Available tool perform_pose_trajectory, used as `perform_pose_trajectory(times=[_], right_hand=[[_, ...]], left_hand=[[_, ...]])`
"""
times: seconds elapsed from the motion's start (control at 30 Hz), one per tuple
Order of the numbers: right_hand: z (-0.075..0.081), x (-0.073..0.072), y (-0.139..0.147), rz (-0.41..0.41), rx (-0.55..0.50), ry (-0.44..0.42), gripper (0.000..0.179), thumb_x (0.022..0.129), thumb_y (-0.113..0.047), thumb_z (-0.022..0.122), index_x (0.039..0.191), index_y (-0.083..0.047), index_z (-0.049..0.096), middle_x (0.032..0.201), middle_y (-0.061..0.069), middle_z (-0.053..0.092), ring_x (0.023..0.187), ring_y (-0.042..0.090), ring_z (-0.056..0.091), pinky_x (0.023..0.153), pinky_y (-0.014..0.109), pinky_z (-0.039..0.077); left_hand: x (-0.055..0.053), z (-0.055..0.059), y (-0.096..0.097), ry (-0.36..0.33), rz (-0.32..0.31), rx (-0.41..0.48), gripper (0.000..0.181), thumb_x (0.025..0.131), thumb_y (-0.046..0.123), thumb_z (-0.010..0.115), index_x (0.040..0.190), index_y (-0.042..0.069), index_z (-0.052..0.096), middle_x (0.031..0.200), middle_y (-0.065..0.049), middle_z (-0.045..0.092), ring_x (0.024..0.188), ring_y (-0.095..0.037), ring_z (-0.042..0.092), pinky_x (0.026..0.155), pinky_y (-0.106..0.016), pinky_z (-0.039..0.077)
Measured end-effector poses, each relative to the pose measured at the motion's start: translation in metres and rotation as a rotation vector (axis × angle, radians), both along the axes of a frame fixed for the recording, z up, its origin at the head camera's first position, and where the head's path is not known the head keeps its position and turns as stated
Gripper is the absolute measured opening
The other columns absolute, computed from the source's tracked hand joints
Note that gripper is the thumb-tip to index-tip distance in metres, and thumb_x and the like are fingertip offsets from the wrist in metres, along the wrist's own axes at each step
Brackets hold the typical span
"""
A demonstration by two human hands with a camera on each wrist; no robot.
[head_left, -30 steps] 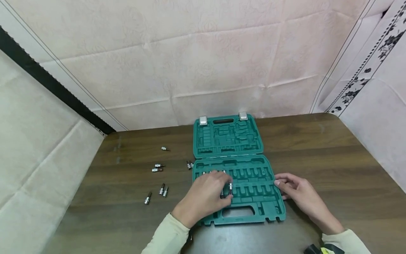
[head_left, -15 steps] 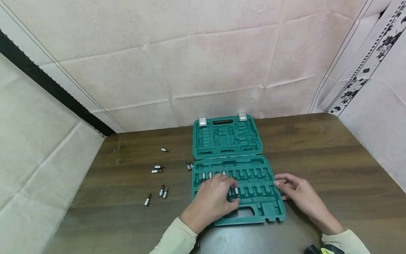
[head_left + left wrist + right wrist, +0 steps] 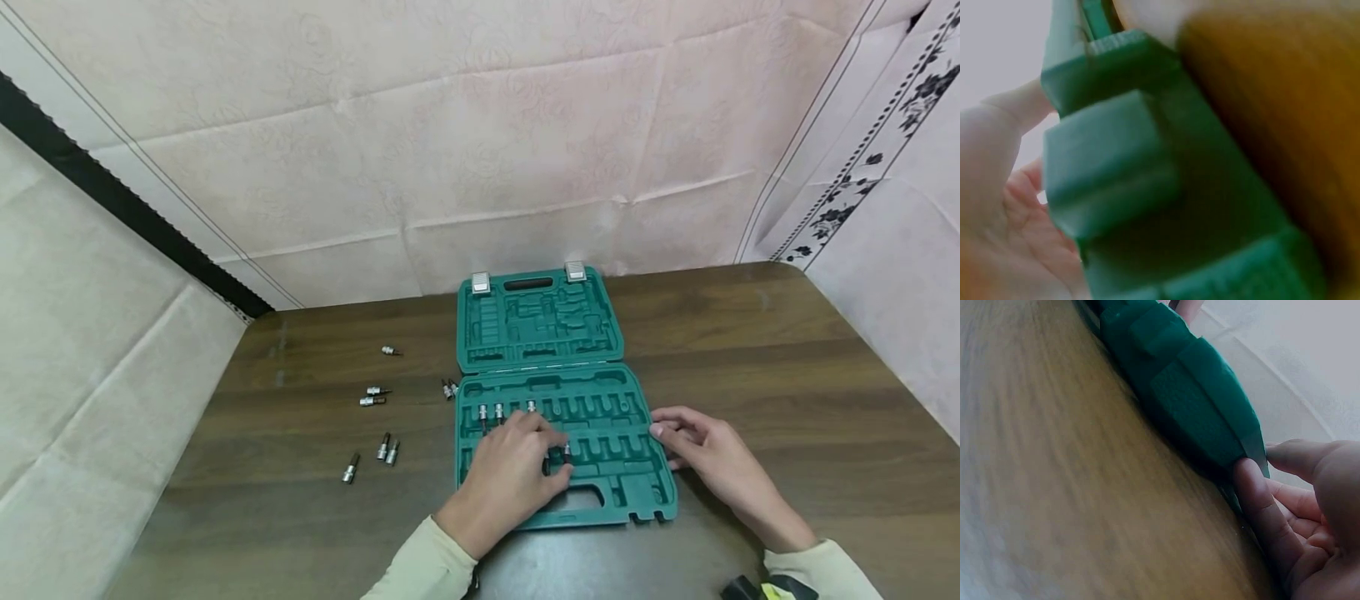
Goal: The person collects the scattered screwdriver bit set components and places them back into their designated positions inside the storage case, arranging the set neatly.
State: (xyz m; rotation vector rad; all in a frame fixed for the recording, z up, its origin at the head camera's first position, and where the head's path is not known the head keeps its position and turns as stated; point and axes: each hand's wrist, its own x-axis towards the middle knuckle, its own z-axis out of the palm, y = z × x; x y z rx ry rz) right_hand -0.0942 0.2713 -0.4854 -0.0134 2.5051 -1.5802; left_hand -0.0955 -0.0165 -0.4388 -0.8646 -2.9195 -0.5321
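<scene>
A green plastic socket case (image 3: 626, 492) lies unfolded on the table. My left hand (image 3: 506, 471) is over its lower half and pinches a bit socket (image 3: 567, 452), silver above and dark below, between thumb and fingers. Behind that hand, bit sockets (image 3: 483, 412) stand in the case's slots; my hand partly hides this row. In the left wrist view the case wall (image 3: 1110, 156) fills the middle and hides my fingertips. My right hand (image 3: 705, 454) holds the case's right edge, and the right wrist view shows fingers (image 3: 1252, 481) against that edge (image 3: 1210, 419).
Several loose bit sockets (image 3: 350, 468) lie on the wooden table (image 3: 262, 500) to the left, a pair (image 3: 448, 388) close beside the case. The lid (image 3: 536, 325) with two metal latches lies behind, near the fabric wall (image 3: 465, 167).
My left hand has moved slightly right across the case, carrying the bit socket to a slot farther right. The right hand keeps its place at the case's edge.
</scene>
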Motion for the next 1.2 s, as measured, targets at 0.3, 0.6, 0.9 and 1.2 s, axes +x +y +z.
perform_pose_trajectory(times=[0.3,0.6,0.9,1.2], right_hand=[[0.0,-0.001,-0.002,0.008,0.012,-0.008,0.046,0.108,-0.03,0.064,0.139,0.003,0.062,0.111,0.011,0.07,0.089,0.007,0.069,0.074,0.029,0.062],[-0.001,-0.001,-0.004,0.01,0.013,-0.014,0.046,0.107,-0.031,0.064,0.139,0.002,0.062,0.11,0.011,0.07,0.089,0.008,0.069,0.074,0.03,0.062],[0.001,-0.002,-0.005,0.021,0.004,-0.006,0.046,0.108,-0.033,0.064,0.139,0.001,0.063,0.111,0.012,0.07,0.09,0.008,0.07,0.074,0.03,0.062],[0.002,-0.003,0.001,0.016,0.032,0.011,0.046,0.109,-0.034,0.062,0.138,0.001,0.063,0.112,0.014,0.07,0.09,0.008,0.07,0.074,0.03,0.062]], left_hand=[[-0.001,-0.002,-0.006,-0.067,0.017,0.087,0.028,0.09,0.033,0.085,0.114,0.018,0.084,0.107,0.003,0.073,0.096,-0.013,0.062,0.073,-0.026,0.055],[-0.001,0.0,-0.009,-0.103,0.02,0.078,0.029,0.09,0.032,0.087,0.115,0.017,0.083,0.102,0.004,0.07,0.091,-0.01,0.058,0.075,-0.025,0.053],[-0.003,0.003,-0.009,-0.133,0.037,0.095,0.031,0.086,0.031,0.09,0.113,0.017,0.084,0.103,0.004,0.072,0.094,-0.012,0.06,0.078,-0.026,0.055],[-0.016,0.011,-0.015,-0.295,-0.029,0.125,0.031,0.094,0.021,0.083,0.124,0.015,0.079,0.108,0.005,0.073,0.1,-0.007,0.064,0.085,-0.026,0.056]])
